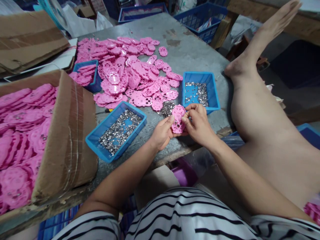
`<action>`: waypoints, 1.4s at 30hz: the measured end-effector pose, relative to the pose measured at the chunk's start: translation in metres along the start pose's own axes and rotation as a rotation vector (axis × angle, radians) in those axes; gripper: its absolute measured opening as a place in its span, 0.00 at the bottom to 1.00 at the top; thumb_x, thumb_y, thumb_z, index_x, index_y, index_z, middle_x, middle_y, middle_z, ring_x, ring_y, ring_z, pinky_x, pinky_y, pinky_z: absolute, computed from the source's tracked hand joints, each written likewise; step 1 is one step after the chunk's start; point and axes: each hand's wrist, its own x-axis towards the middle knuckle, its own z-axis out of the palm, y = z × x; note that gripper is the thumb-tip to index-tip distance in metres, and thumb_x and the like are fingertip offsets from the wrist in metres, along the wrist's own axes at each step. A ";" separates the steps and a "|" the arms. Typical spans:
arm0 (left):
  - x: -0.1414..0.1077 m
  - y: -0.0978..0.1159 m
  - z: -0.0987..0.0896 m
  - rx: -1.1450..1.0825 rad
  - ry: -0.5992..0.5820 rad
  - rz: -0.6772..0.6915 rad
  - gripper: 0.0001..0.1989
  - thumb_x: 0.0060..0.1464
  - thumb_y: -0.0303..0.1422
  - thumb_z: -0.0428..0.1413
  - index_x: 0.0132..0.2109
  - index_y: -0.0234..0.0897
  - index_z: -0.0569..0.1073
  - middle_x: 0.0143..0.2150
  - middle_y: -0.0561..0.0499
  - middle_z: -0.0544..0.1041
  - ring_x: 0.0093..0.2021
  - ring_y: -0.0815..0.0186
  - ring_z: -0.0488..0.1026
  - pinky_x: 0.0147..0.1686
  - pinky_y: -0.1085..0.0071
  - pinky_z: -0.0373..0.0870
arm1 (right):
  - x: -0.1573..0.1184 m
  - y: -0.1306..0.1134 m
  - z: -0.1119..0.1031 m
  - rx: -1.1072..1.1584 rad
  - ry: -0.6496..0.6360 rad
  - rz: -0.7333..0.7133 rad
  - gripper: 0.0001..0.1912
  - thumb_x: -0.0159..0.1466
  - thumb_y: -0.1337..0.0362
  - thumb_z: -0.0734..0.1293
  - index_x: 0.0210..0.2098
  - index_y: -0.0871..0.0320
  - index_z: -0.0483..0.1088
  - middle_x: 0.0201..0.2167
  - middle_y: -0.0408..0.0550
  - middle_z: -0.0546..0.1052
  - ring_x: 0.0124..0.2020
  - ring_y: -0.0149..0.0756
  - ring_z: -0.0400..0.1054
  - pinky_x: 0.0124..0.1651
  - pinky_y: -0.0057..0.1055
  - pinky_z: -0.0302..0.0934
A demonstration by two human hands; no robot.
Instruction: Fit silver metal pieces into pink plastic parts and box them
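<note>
Brown cardboard box (78,133): stacked pink plastic plates (27,116), presumably done. Blue plastic tray (93,140): small silver metal pieces (117,131). Loose pink plastic heap (140,73) on grey desk (205,56), likely left to do. Left hand (162,131) grips one scalloped pink plate (177,114) above near edge; right hand (198,121) pinches its right side. No readable writing.

past the far edge of the table (197,55) sit a shallow blue crate (130,19) and a latticed blue basket (192,23), near a wooden beam (250,10). upper left, a turquoise rim (50,15) curves near a white plastic bag (103,22).
</note>
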 end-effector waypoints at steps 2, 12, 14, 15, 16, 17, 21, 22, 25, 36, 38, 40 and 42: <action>0.000 0.000 0.000 0.005 0.001 0.001 0.11 0.60 0.35 0.53 0.43 0.32 0.74 0.37 0.45 0.81 0.44 0.61 0.78 0.48 0.59 0.74 | 0.000 0.000 0.000 0.000 -0.002 0.004 0.08 0.63 0.63 0.60 0.28 0.53 0.57 0.41 0.52 0.67 0.45 0.47 0.61 0.50 0.52 0.59; 0.000 -0.001 0.000 0.016 0.004 0.009 0.11 0.59 0.36 0.54 0.42 0.32 0.74 0.37 0.45 0.81 0.44 0.61 0.78 0.48 0.58 0.74 | 0.001 0.001 -0.001 0.004 -0.049 0.003 0.09 0.63 0.62 0.60 0.27 0.53 0.58 0.39 0.52 0.67 0.44 0.47 0.61 0.49 0.51 0.59; 0.000 -0.001 -0.001 0.020 0.000 0.009 0.11 0.59 0.36 0.55 0.42 0.32 0.74 0.37 0.46 0.81 0.44 0.61 0.78 0.48 0.58 0.74 | 0.001 0.002 -0.001 0.005 -0.053 0.000 0.09 0.64 0.61 0.60 0.27 0.53 0.58 0.39 0.52 0.67 0.44 0.47 0.61 0.49 0.52 0.60; 0.000 -0.001 -0.001 0.022 -0.001 0.009 0.11 0.59 0.36 0.55 0.43 0.33 0.74 0.37 0.46 0.81 0.44 0.61 0.78 0.48 0.58 0.74 | 0.001 0.002 0.000 0.002 -0.051 -0.002 0.09 0.64 0.61 0.60 0.27 0.53 0.58 0.39 0.52 0.67 0.44 0.47 0.61 0.49 0.52 0.60; 0.000 -0.001 -0.001 0.024 -0.001 0.008 0.11 0.59 0.36 0.55 0.42 0.33 0.74 0.37 0.46 0.81 0.45 0.61 0.78 0.48 0.58 0.74 | 0.001 0.002 0.000 -0.003 -0.047 -0.005 0.10 0.64 0.61 0.60 0.27 0.53 0.58 0.39 0.52 0.67 0.43 0.47 0.62 0.48 0.51 0.60; 0.000 -0.001 -0.001 0.026 -0.002 0.009 0.11 0.58 0.37 0.55 0.42 0.33 0.74 0.37 0.46 0.81 0.45 0.61 0.78 0.48 0.58 0.74 | 0.001 0.002 0.000 -0.010 -0.041 -0.007 0.10 0.64 0.61 0.60 0.27 0.53 0.58 0.38 0.52 0.67 0.43 0.47 0.62 0.48 0.51 0.60; 0.000 -0.001 0.000 0.033 0.000 0.011 0.10 0.59 0.36 0.54 0.41 0.32 0.74 0.37 0.46 0.81 0.45 0.61 0.78 0.48 0.59 0.74 | 0.000 0.000 0.002 -0.058 -0.008 -0.019 0.10 0.64 0.61 0.60 0.27 0.53 0.57 0.38 0.52 0.67 0.42 0.47 0.62 0.47 0.51 0.60; 0.000 -0.001 0.000 0.036 0.005 0.012 0.10 0.60 0.35 0.53 0.40 0.32 0.74 0.37 0.46 0.80 0.45 0.62 0.78 0.48 0.59 0.74 | -0.001 0.000 0.003 -0.070 -0.002 -0.023 0.10 0.64 0.61 0.60 0.27 0.53 0.57 0.38 0.53 0.67 0.42 0.47 0.62 0.47 0.51 0.60; 0.001 0.000 0.000 0.038 0.011 0.014 0.10 0.60 0.35 0.52 0.39 0.32 0.73 0.36 0.46 0.80 0.44 0.62 0.78 0.47 0.60 0.74 | -0.001 -0.001 0.004 -0.072 0.008 -0.024 0.09 0.64 0.62 0.61 0.28 0.53 0.58 0.40 0.53 0.68 0.43 0.47 0.62 0.48 0.51 0.60; 0.003 -0.006 -0.005 0.169 0.019 0.104 0.23 0.37 0.32 0.66 0.43 0.34 0.72 0.35 0.50 0.79 0.33 0.64 0.76 0.36 0.65 0.75 | -0.004 -0.004 0.009 0.244 0.038 0.087 0.08 0.59 0.65 0.65 0.25 0.55 0.63 0.42 0.51 0.71 0.46 0.44 0.66 0.49 0.45 0.61; 0.005 -0.007 -0.005 0.187 0.028 0.135 0.24 0.35 0.32 0.67 0.43 0.34 0.71 0.35 0.50 0.79 0.33 0.65 0.76 0.35 0.68 0.74 | -0.006 -0.004 0.010 0.296 0.056 0.096 0.08 0.59 0.65 0.66 0.24 0.55 0.64 0.41 0.50 0.71 0.46 0.42 0.66 0.50 0.43 0.61; 0.007 -0.009 -0.006 0.198 0.038 0.185 0.24 0.35 0.32 0.67 0.42 0.33 0.72 0.35 0.50 0.79 0.33 0.66 0.75 0.35 0.70 0.72 | -0.007 -0.005 0.012 0.341 0.075 0.101 0.08 0.59 0.65 0.66 0.24 0.55 0.64 0.41 0.49 0.72 0.45 0.42 0.66 0.50 0.42 0.61; 0.008 -0.010 -0.007 0.205 0.052 0.235 0.23 0.35 0.31 0.66 0.42 0.33 0.72 0.34 0.50 0.79 0.32 0.68 0.74 0.34 0.73 0.71 | -0.008 -0.005 0.014 0.377 0.101 0.093 0.08 0.59 0.65 0.66 0.24 0.55 0.65 0.40 0.48 0.72 0.44 0.41 0.67 0.49 0.42 0.61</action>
